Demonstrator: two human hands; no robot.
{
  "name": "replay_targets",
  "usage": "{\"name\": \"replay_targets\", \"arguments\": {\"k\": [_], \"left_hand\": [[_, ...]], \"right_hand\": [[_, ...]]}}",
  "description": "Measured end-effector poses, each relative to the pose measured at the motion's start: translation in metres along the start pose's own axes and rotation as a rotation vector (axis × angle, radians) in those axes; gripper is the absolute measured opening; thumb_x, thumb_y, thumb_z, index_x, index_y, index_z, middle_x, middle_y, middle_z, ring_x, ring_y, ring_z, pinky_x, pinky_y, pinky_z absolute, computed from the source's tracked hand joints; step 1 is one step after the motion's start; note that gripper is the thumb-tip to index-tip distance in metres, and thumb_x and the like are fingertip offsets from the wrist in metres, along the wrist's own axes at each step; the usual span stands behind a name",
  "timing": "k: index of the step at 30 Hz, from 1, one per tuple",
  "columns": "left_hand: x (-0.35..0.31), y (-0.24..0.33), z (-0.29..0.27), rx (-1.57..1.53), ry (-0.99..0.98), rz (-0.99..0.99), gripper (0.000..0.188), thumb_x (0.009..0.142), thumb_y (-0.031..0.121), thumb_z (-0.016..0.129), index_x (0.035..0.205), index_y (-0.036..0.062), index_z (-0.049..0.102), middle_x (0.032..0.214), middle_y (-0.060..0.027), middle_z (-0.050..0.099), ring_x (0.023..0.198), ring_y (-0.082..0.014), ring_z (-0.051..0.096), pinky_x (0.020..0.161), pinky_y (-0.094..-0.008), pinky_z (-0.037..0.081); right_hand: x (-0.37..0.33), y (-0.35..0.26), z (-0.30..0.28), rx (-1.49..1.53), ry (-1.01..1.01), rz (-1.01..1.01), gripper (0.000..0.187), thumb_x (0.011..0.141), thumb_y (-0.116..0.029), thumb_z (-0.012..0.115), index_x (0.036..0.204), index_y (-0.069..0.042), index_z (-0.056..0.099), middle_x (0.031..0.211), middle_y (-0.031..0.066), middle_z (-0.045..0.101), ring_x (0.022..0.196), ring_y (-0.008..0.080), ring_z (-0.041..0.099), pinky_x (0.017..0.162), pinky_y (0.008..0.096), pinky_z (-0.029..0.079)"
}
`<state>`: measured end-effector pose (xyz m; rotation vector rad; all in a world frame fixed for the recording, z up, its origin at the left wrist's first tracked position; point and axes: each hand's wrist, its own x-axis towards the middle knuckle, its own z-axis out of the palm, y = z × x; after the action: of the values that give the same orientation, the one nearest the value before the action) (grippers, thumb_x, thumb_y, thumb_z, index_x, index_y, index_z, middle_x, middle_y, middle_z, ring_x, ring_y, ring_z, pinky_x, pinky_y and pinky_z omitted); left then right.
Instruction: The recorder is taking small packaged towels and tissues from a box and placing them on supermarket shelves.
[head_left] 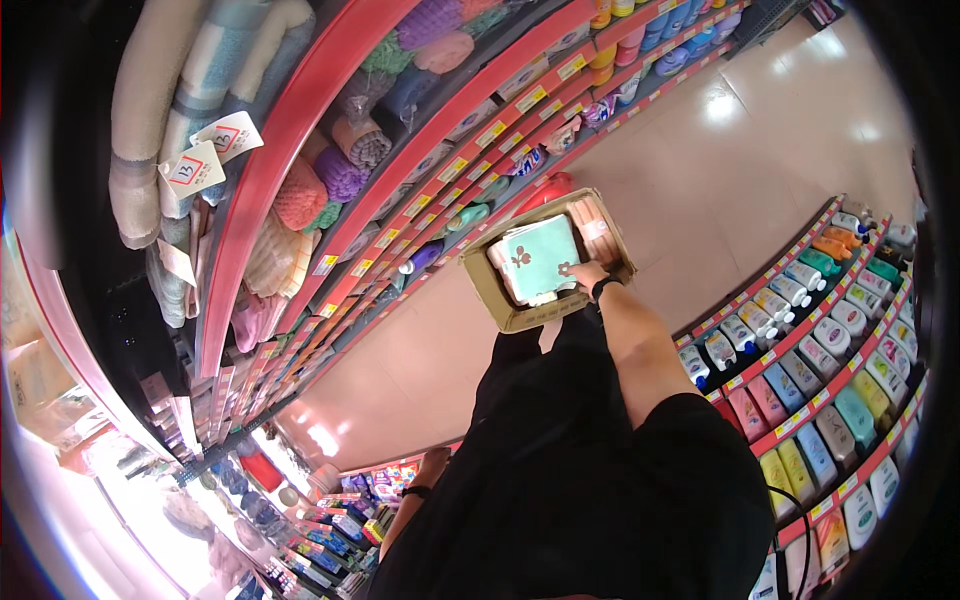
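Note:
A cardboard box (488,318) stands with its top open in front of me, above the aisle floor. In it lies a flat mint-green pack (540,255) with small dark-pink flower prints, on top of white ones. Pink packs (597,232) fill the box's right side. My right hand (590,275) reaches in over the near right edge, its fingers curled at the mint-green pack's lower right corner; the fingertips are partly hidden. My left hand (434,464) is low at my left side, apart from the box, with its fingers too small to make out.
A long red-edged shelf (420,205) with rolled towels and bottles runs along the left. Rows of bottles (800,365) stand on curved shelves at the right. The tiled floor (690,200) lies between. Striped blankets (205,90) hang at the upper left.

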<state>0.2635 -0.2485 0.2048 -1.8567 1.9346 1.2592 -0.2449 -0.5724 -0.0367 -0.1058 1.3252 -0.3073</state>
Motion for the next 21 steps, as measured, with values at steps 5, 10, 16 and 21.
{"name": "replay_targets", "arguments": {"k": [5, 10, 16, 21], "left_hand": [[0.09, 0.119, -0.034, -0.853, 0.036, -0.672, 0.031, 0.094, 0.02, 0.054, 0.12, 0.0027, 0.057, 0.097, -0.008, 0.065, 0.079, -0.0174, 0.064, 0.069, -0.0292, 0.052], [0.141, 0.209, -0.097, -0.664, 0.077, -0.412, 0.033, 0.095, 0.019, 0.053, 0.123, 0.0026, 0.056, 0.1, -0.0082, 0.065, 0.088, -0.0172, 0.065, 0.075, -0.03, 0.052], [0.135, 0.175, -0.08, -0.649, 0.111, -0.448, 0.031, 0.095, 0.02, 0.054, 0.121, 0.0037, 0.058, 0.098, -0.0087, 0.067, 0.087, -0.0174, 0.065, 0.074, -0.0307, 0.052], [0.106, 0.104, -0.031, -0.857, -0.089, -0.825, 0.034, 0.096, 0.027, 0.057, 0.121, 0.0054, 0.057, 0.099, -0.0103, 0.066, 0.083, -0.0211, 0.066, 0.069, -0.0362, 0.053]], "right_hand": [[0.013, 0.01, 0.014, 0.096, 0.205, -0.05, 0.039, 0.072, -0.017, 0.081, 0.103, 0.004, 0.068, 0.104, 0.0138, 0.068, 0.093, 0.0265, 0.066, 0.073, 0.0385, 0.055], [-0.005, -0.005, 0.022, 0.083, 0.324, -0.092, 0.036, 0.07, -0.009, 0.081, 0.099, 0.006, 0.067, 0.101, 0.0134, 0.069, 0.092, 0.0259, 0.066, 0.071, 0.036, 0.056], [-0.06, -0.028, 0.023, 0.388, -0.224, -0.036, 0.023, 0.081, -0.011, 0.067, 0.103, -0.009, 0.063, 0.104, 0.005, 0.064, 0.102, 0.0203, 0.06, 0.084, 0.0346, 0.052], [-0.115, -0.037, 0.021, 0.283, -0.361, -0.149, 0.029, 0.084, -0.018, 0.065, 0.113, -0.012, 0.06, 0.112, 0.0013, 0.063, 0.105, 0.0157, 0.058, 0.084, 0.0339, 0.049]]}}
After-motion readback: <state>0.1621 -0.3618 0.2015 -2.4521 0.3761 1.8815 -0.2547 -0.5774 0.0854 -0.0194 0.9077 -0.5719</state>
